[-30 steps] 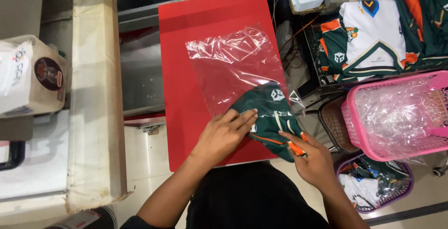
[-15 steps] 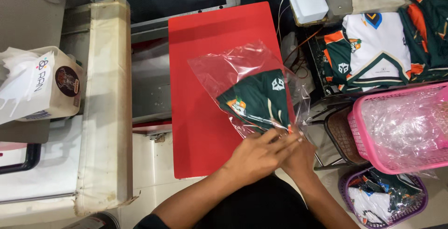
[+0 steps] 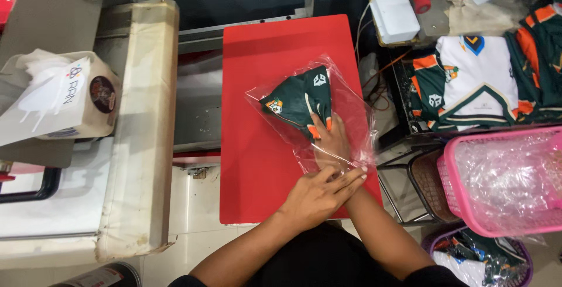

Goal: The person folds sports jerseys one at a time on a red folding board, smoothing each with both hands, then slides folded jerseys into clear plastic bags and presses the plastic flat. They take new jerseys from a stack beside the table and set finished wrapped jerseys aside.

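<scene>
A folded dark green jersey [image 3: 295, 97] with orange and white trim lies inside a clear plastic bag [image 3: 351, 111] on a red board [image 3: 257, 164]. My right hand [image 3: 331, 143] is inside the bag through its open near end, with the fingers on the jersey's near edge. My left hand [image 3: 319, 196] lies across my right wrist and pinches the bag's open edge against the board.
A pink basket [image 3: 451, 187] of clear bags stands at the right, above a purple basket [image 3: 486, 258] of garments. Folded jerseys [image 3: 474, 82] are stacked at the far right, and a white box [image 3: 397, 15] sits behind the board. A beige padded slab [image 3: 146, 129] and a white carton [image 3: 64, 97] lie to the left.
The jersey has gone from the bag's mouth to deep inside it. My right hand followed it in, and my left hand moved to the bag's open edge.
</scene>
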Tool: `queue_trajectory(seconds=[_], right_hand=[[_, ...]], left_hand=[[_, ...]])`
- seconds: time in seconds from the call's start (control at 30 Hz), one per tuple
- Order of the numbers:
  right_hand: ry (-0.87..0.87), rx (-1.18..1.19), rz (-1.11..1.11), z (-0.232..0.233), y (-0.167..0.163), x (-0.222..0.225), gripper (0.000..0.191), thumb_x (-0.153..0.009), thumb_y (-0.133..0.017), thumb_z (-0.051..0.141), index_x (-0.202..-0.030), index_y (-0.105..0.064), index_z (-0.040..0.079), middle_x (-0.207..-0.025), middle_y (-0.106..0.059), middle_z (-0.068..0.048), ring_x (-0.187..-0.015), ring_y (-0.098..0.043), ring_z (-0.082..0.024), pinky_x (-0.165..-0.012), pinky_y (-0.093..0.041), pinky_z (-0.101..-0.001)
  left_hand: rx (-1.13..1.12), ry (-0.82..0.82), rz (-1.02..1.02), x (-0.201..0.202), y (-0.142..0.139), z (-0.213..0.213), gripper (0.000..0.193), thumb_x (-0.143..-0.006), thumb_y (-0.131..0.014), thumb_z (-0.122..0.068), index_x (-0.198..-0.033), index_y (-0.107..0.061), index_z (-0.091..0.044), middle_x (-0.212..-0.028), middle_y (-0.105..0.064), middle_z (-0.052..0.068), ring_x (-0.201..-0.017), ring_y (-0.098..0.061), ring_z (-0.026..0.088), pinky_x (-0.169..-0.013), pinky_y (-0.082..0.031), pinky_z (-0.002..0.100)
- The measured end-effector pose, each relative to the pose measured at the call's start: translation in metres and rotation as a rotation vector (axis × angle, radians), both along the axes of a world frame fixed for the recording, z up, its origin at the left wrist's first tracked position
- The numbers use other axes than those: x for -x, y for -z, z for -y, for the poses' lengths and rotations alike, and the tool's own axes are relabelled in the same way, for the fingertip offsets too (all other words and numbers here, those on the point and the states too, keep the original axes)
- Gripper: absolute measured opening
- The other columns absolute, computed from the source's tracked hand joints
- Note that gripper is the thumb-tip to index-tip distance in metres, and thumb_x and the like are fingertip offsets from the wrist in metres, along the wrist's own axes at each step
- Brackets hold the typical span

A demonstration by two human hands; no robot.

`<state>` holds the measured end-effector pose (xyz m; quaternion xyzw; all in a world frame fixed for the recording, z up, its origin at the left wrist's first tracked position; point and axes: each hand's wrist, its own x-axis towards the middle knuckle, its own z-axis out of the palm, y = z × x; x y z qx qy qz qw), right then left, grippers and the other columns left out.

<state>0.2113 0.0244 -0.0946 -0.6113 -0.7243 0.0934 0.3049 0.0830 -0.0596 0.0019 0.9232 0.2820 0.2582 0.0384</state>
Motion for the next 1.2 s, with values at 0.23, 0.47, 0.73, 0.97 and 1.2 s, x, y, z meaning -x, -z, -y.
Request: queue_trajectory(seconds=[0.23, 0.47, 0.73, 0.97, 1.2], right_hand=[[-0.040, -0.238, 0.364, -0.026, 0.001, 0.003, 0.069, -0.083, -0.071, 0.040, -0.146, -0.052, 0.019, -0.155, -0.029, -0.032, -0.141, -0.033, -0.050, -0.109, -0.023, -0.0678], [-0.312, 0.175, 0.344, 0.006, 0.008, -0.021, 0.076, -0.095, -0.052, 0.058, -0.159, -0.043, 0.019, -0.159, -0.041, -0.014, -0.149, -0.033, -0.034, -0.112, -0.026, -0.0592], [-0.178, -0.092, 0.603, -0.030, 0.033, -0.034, 0.073, -0.098, -0.054, 0.056, -0.151, -0.048, 0.007, -0.157, -0.042, -0.019, -0.153, -0.029, -0.037, -0.124, -0.017, -0.0581], [-0.302, 0.094, 0.271, -0.015, 0.010, -0.033, 0.075, -0.091, -0.060, 0.061, -0.155, -0.044, 0.023, -0.161, -0.022, -0.025, -0.146, -0.018, -0.056, -0.118, -0.009, -0.0644], [-0.386, 0.277, 0.407, -0.019, -0.032, -0.032, 0.076, -0.091, -0.062, 0.054, -0.159, -0.035, 0.031, -0.167, -0.022, -0.011, -0.153, -0.017, -0.046, -0.121, -0.013, -0.0637]], left_hand=[[0.113, -0.018, 0.034, 0.010, 0.002, 0.005, 0.050, -0.083, -0.067, -0.011, -0.133, -0.068, -0.015, -0.151, -0.057, 0.003, -0.110, -0.060, 0.022, -0.067, -0.056, 0.031], [0.284, -0.346, 0.539, 0.038, 0.042, 0.003, 0.024, -0.092, -0.075, -0.018, -0.115, -0.071, -0.012, -0.124, -0.074, 0.007, -0.095, -0.067, 0.024, -0.086, -0.055, 0.039], [1.365, -0.787, 0.967, 0.061, 0.134, -0.056, 0.048, -0.096, -0.065, -0.036, -0.125, -0.054, 0.000, -0.103, -0.073, 0.013, -0.078, -0.073, 0.018, -0.055, -0.061, 0.036], [1.421, -0.800, 0.732, 0.050, 0.151, -0.074, 0.045, -0.100, -0.063, -0.040, -0.094, -0.070, 0.004, -0.074, -0.070, 0.011, -0.065, -0.065, 0.021, -0.051, -0.047, 0.033], [0.649, -0.531, 0.791, 0.027, 0.120, -0.087, 0.022, -0.089, -0.075, -0.017, -0.100, -0.073, 0.002, -0.124, -0.054, 0.026, -0.105, -0.061, 0.034, -0.085, -0.051, 0.040]])
